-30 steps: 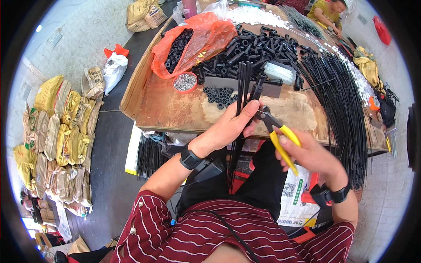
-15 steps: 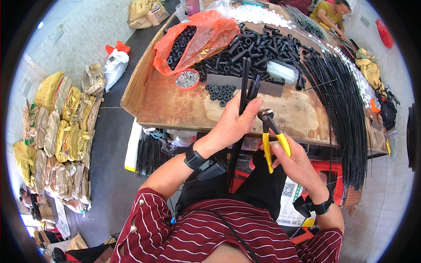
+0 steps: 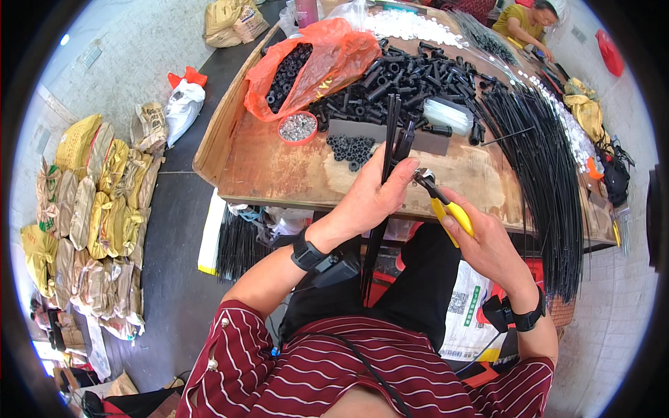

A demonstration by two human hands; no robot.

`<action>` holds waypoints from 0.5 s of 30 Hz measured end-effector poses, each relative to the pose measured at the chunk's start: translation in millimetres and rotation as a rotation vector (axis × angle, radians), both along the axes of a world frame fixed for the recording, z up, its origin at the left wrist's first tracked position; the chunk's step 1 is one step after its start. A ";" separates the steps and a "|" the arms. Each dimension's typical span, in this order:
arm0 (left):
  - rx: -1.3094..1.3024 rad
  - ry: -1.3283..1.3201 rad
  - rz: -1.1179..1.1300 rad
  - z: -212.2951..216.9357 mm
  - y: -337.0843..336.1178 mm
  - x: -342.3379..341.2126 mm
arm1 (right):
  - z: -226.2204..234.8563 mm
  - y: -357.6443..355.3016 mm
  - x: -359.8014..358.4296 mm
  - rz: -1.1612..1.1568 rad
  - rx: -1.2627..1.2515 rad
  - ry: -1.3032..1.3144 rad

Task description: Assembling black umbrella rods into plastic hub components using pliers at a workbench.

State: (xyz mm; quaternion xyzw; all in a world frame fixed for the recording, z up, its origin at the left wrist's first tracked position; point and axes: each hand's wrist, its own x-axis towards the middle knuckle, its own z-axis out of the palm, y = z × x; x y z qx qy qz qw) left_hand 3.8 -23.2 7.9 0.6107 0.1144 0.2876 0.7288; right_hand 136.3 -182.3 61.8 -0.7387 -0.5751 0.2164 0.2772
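Note:
My left hand (image 3: 373, 194) is closed around a bundle of thin black rods (image 3: 392, 120). The rods stick up above the fist and run down towards my lap. A thicker black tubular piece (image 3: 405, 138) stands beside them in the same grip. In my right hand (image 3: 484, 240) are end-cutting nippers with yellow handles (image 3: 454, 217), gripped with the handles pressed close together. Their dark metal jaws (image 3: 424, 177) lie just right of my left thumb. What is between the jaws is too small to make out.
Black tubular parts (image 3: 425, 76) lie heaped on the wooden table (image 3: 279, 171), beside a red bag (image 3: 334, 59) and a red-rimmed dish of metal bits (image 3: 297, 127). Long black rods (image 3: 536, 160) hang over the right edge. Another person (image 3: 526, 24) works at the far right.
The nippers' handles have come together from spread apart, and the tool has turned. My right hand has shifted slightly right and up. My left hand has hardly moved with the rods.

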 end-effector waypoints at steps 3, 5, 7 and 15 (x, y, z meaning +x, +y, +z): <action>-0.012 0.017 0.000 3.1 -0.5 -1.0 | 1.8 0.0 0.1 0.000 0.000 -0.003; -0.001 0.018 -0.002 2.5 0.1 -1.5 | 3.1 0.4 0.2 -0.002 -0.020 0.000; 0.009 0.019 -0.005 2.5 -0.1 -1.2 | 3.4 0.9 0.7 -0.008 -0.044 0.004; 0.014 0.055 -0.023 3.9 0.3 -0.5 | 1.2 -0.1 2.4 -0.002 -0.031 0.054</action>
